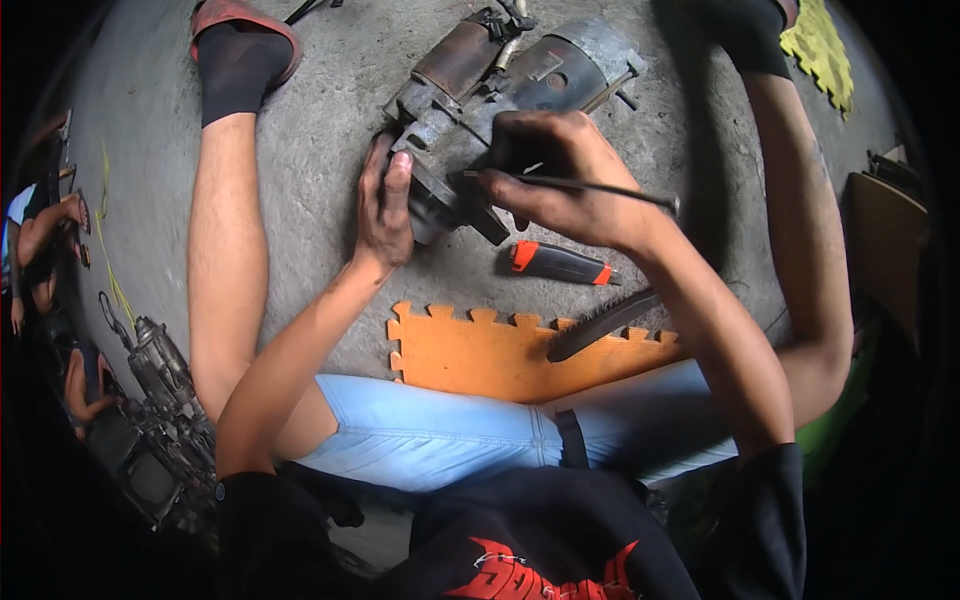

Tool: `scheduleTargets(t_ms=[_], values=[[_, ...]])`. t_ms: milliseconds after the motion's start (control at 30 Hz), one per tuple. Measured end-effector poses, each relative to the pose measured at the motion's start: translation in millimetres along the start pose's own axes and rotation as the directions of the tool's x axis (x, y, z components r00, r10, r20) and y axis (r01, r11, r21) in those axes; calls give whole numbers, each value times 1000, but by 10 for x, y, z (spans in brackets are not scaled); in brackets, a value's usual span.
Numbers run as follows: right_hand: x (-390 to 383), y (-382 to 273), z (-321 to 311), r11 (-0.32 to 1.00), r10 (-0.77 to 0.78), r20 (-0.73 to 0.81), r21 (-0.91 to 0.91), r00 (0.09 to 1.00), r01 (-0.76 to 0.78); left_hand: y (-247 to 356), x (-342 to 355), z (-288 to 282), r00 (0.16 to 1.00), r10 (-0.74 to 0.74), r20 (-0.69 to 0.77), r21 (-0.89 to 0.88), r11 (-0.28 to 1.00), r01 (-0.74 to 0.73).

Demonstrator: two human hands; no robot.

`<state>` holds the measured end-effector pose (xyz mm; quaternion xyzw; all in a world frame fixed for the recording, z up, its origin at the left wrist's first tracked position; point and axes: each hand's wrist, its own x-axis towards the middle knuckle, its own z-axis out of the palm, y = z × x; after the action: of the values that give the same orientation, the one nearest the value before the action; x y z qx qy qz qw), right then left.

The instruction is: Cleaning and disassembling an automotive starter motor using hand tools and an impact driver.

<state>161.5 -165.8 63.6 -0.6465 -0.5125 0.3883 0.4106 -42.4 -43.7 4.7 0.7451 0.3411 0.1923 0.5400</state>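
On the grey floor (330, 150), left hand (385, 215) is gripping the metal motor unit (455, 140), likely for steadiness, while right hand (565, 180) is clutching a thin rod (630, 191) pen-style for control.

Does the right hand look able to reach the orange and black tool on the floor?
Probably yes: the orange and black tool lies uncovered near the right hand, though that hand holds a thin dark rod.

Motor assembly (475, 120): grimy grey metal, two parallel cylinders, smaller one rusty brown; lies on concrete floor (335, 75). Rod (600, 186): thin, dark, straight; left end at assembly's near end, contact unclear.
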Motion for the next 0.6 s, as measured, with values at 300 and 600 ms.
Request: scheduleTargets(t_ms=[300,600], values=[[-29,-111,36,938,-341,42,87,939,336,13,-4,6,996,69,-57,152,987,-59],[-111,-154,-23,969,-233,165,123,958,214,63,25,-79,998,55,30,82,995,-58]])
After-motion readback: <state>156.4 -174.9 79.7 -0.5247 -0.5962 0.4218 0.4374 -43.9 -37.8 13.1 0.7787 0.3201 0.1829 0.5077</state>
